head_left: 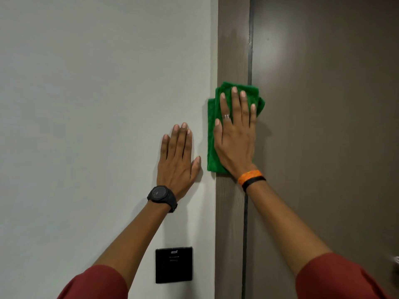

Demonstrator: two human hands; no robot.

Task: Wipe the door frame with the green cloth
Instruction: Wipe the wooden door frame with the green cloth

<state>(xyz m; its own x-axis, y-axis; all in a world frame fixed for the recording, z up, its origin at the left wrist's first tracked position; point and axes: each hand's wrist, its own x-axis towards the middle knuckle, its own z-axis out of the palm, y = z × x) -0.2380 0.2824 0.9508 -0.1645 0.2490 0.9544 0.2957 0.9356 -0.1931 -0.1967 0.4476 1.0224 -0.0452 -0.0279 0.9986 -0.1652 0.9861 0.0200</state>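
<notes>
Your right hand (235,134) is spread flat, pressing the folded green cloth (212,147) onto the brown door frame (230,223); your left hand (178,162) is open flat on the white wall (86,104). I'd keep the palm pressure even and run long vertical strokes. A closed door (323,126) sits right, a black wall switch (173,265) below.

Green cloth (212,134) is looking fuzzy, microfibre-ish; door frame (232,50) is showing matt woodgrain (laminate maybe), the door (323,104) is giving off a soft satin sheen, wall (97,104) smooth matt paint.
</notes>
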